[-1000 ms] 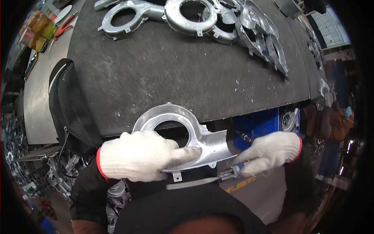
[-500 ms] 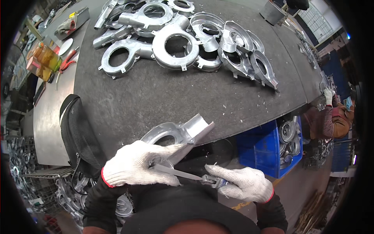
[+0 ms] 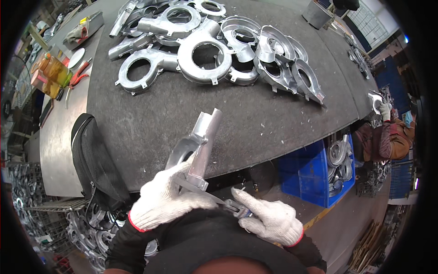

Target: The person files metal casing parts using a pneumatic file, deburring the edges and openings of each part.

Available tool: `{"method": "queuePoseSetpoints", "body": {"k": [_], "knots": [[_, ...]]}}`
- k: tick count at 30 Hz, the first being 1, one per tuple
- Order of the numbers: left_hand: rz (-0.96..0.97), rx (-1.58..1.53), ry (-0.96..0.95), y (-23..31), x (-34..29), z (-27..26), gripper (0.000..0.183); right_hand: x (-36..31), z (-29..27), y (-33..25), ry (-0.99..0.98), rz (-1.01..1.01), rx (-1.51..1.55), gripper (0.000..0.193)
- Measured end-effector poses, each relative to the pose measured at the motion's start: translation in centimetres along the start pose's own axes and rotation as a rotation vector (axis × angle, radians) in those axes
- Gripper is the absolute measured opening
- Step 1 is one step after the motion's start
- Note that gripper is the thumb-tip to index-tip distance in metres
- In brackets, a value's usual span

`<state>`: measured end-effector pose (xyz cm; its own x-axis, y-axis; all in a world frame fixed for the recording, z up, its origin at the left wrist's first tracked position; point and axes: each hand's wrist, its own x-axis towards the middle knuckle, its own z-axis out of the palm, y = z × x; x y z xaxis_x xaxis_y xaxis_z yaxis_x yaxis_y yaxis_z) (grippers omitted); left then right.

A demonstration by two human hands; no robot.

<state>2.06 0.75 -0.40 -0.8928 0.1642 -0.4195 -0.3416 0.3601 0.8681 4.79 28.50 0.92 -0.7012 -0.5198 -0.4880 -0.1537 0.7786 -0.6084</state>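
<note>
My left hand [image 3: 162, 201], in a white knit glove, is closed around a silver cast-metal blower housing [image 3: 200, 157] at the table's near edge. The housing stands tilted on its side, its square outlet pointing up and away from me. In my gloved right hand [image 3: 272, 217] is a long flat tool that looks like a file [image 3: 212, 197]. Metal jaws or a clamp join its blade to a handle mostly hidden in my palm. The blade lies across the housing's lower edge, near my left fingers.
Similar blower housings [image 3: 205, 57] are piled across the table's far side. A black mesh bag [image 3: 98, 155] lies at the left, near red-handled pliers [image 3: 78, 74] and a jar [image 3: 55, 67]. A blue bin [image 3: 301, 176] of castings stands at right; beyond it another person [image 3: 388, 137] works.
My left hand has turned the housing, so its outlet now points farther up and away, its ring seen more edge-on. My right hand and the file have shifted slightly left.
</note>
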Motion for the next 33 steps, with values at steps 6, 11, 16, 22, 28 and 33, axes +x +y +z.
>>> {"method": "queuePoseSetpoints", "body": {"k": [6,11,16,22,28,33], "knots": [[-0.02,-0.381,-0.094,-2.4,0.5,2.7,0.125,0.0,2.0,0.4,0.133,-0.046,0.431,0.07],[0.101,-0.432,0.09,-4.3,0.7,5.4,0.12,-0.7,2.3,0.5,0.08,0.098,0.43,0.07],[0.054,-0.732,0.103,-3.6,1.2,6.1,0.12,0.6,2.0,-0.5,0.016,0.141,0.317,0.07],[0.21,-0.427,0.201,-3.9,1.3,6.3,0.117,-0.2,2.4,1.3,0.187,0.022,0.341,0.073],[0.015,-0.621,0.166,-5.3,1.2,6.7,0.085,-0.7,1.2,0.3,0.183,0.066,0.043,0.072],[-0.056,-0.637,0.143,-4.1,1.7,6.4,0.094,-0.4,1.1,0.6,0.207,0.043,0.03,0.075]]}}
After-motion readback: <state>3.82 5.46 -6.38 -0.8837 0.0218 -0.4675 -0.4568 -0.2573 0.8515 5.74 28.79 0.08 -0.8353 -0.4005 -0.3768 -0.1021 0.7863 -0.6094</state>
